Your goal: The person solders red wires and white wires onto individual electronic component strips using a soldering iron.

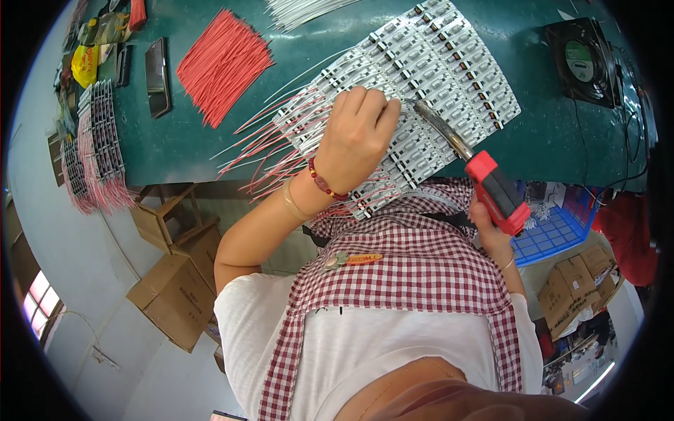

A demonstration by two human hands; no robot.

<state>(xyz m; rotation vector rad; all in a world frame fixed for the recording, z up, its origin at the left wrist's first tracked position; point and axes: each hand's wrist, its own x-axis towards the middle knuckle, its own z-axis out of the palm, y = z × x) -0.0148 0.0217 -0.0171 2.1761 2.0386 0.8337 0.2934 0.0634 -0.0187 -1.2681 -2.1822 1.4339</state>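
Observation:
A large panel of white circuit boards (460,67) lies slanted on the green table (309,52), its near corner hanging over the front edge. Red and white wires (270,151) stick out from its left side. My left hand (358,130) is closed in a pinch above the middle of the panel; what sits between its fingertips is hidden. My right hand (491,235) grips a soldering gun (497,193) with a red and black handle. The gun's metal tip points up-left at the panel, close to my left fingertips. Whether it touches a board I cannot tell.
Bundles of red wires (223,67) and white wires (305,10) lie at the back. A phone (157,77) and wired boards (105,140) are on the left. A black fan (579,63) stands far right, cable trailing. Below the table are a blue basket (554,242) and cardboard boxes (172,298).

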